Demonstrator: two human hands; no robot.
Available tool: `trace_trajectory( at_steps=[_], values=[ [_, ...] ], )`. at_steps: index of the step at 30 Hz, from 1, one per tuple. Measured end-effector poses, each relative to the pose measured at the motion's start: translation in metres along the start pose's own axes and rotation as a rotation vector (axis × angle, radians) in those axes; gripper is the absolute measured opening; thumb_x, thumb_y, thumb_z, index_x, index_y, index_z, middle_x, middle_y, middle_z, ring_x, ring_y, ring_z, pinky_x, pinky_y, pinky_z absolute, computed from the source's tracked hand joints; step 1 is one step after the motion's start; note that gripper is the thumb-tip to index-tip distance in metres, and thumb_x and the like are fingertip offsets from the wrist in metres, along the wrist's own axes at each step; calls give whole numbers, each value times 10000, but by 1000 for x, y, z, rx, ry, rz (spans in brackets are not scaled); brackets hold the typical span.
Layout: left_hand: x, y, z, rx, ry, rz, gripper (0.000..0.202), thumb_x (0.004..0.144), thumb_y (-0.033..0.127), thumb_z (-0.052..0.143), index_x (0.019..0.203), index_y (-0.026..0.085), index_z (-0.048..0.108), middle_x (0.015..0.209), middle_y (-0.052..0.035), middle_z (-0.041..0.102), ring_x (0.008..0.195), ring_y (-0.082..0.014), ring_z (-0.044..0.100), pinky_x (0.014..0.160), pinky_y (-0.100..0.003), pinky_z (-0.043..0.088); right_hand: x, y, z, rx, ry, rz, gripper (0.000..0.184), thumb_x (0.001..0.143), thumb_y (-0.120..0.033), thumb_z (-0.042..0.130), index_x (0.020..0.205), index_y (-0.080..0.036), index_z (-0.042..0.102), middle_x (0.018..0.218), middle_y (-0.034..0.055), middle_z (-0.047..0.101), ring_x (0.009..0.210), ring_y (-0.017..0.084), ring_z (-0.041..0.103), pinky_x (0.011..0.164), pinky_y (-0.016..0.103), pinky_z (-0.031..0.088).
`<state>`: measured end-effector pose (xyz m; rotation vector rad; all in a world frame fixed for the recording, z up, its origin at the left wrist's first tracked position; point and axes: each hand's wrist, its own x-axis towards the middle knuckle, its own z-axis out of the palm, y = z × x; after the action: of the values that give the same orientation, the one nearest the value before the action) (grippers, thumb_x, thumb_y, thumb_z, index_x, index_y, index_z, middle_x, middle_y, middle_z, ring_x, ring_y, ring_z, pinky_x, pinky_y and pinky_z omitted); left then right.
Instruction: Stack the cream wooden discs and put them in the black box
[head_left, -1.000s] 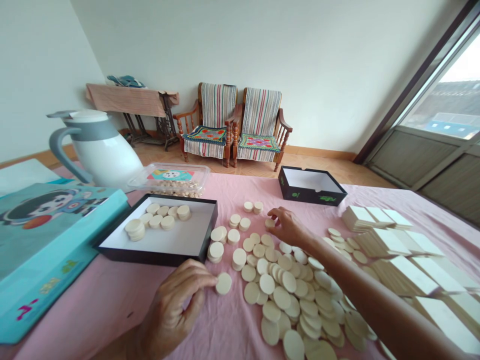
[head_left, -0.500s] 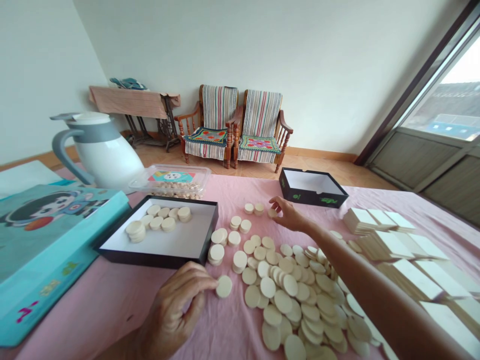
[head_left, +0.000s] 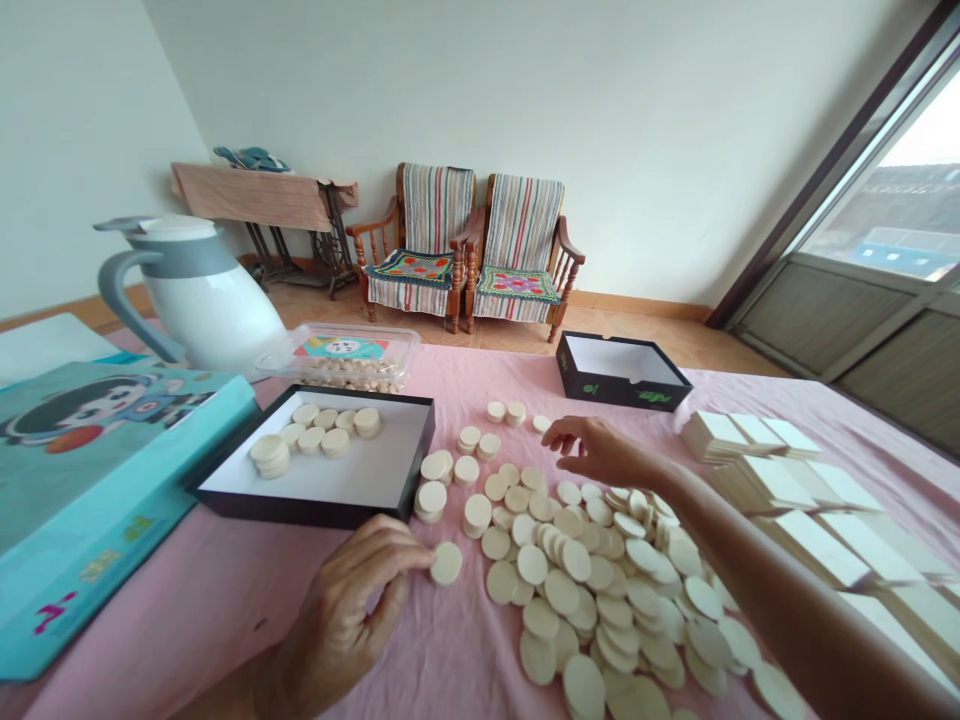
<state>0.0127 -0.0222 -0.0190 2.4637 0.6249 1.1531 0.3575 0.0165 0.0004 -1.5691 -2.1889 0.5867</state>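
Several pale round wooden discs [head_left: 592,590] lie heaped on the pink tablecloth [head_left: 202,600]. My left hand [head_left: 352,610] rests near the front edge, fingers curled, fingertips pinching a single disc [head_left: 447,563]. My right hand [head_left: 600,452] hovers over the far side of the heap, fingers spread, holding nothing; a lone disc [head_left: 541,423] lies just beyond it. Small stacks of discs [head_left: 471,440] stand between the heap and a black tray with a white inside [head_left: 352,480], which holds more stacked discs [head_left: 319,432].
A second black box [head_left: 622,372] stands farther back. Rows of pale rectangular blocks [head_left: 795,500] fill the right side. A turquoise cartoon box [head_left: 90,470], a white jug [head_left: 199,295] and a clear plastic container [head_left: 341,358] stand at the left. Two chairs stand by the wall.
My right hand carried a disc to the far row, left it there, and has drawn back over the heap with fingers spread. My left hand has stayed on its disc.
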Motion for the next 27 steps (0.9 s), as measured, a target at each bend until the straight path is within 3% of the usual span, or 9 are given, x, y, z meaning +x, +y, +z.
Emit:
trace_trajectory(
  at_steps=[4, 7, 10, 13, 17, 19, 27],
  values=[
    [1, 0, 1, 6, 1, 8, 246, 804, -17, 479, 925, 151, 610, 815, -52, 625, 814, -148, 591, 719, -258, 501, -14, -26, 7, -16, -63, -134, 463, 706, -8, 503, 1109, -205, 615, 1023, 69, 639, 894, 169, 595, 801, 317, 473],
    [2, 1, 2, 11, 18, 19, 244, 806, -16, 477, 923, 152, 610, 808, -50, 620, 808, -148, 588, 713, -257, 497, -16, -34, 17, -14, -67, -232, 507, 724, 21, 474, 1164, -202, 589, 1072, 80, 627, 1005, 184, 564, 909, 352, 431],
    [1, 2, 2, 19, 24, 16, 242, 806, -14, 482, 925, 155, 610, 811, -50, 621, 815, -150, 585, 720, -260, 496, -16, -33, 21, -9, -46, -223, 444, 729, 4, 493, 1111, -192, 610, 998, 75, 623, 899, 165, 583, 841, 317, 459],
    [0, 2, 2, 17, 15, 6, 242, 806, -11, 486, 929, 156, 611, 823, -52, 625, 827, -151, 585, 729, -262, 497, -11, -22, 22, -27, 31, -173, 339, 722, -44, 533, 1020, -177, 627, 908, 60, 606, 782, 144, 580, 727, 277, 472],
    [0, 1, 1, 11, 13, 7, 237, 807, -2, 488, 926, 160, 614, 824, -50, 629, 818, -153, 591, 722, -265, 499, 10, 11, 21, -57, 314, -46, 191, 724, -145, 575, 910, -168, 610, 845, 44, 586, 702, 132, 561, 658, 267, 465],
    [1, 1, 1, 9, 9, 2, 234, 809, 2, 488, 921, 163, 614, 816, -48, 631, 809, -153, 593, 715, -264, 501, 22, 26, 21, -92, 389, 5, 151, 730, -170, 569, 878, -169, 601, 811, 34, 576, 688, 134, 548, 671, 284, 467],
    [4, 3, -1, -1, 10, 4, 234, 815, 3, 471, 914, 160, 613, 797, -49, 636, 787, -153, 597, 686, -260, 505, 43, 47, 27, -65, 334, 13, 139, 725, -183, 585, 860, -166, 613, 845, 39, 611, 683, 126, 571, 678, 282, 482]
  ],
)
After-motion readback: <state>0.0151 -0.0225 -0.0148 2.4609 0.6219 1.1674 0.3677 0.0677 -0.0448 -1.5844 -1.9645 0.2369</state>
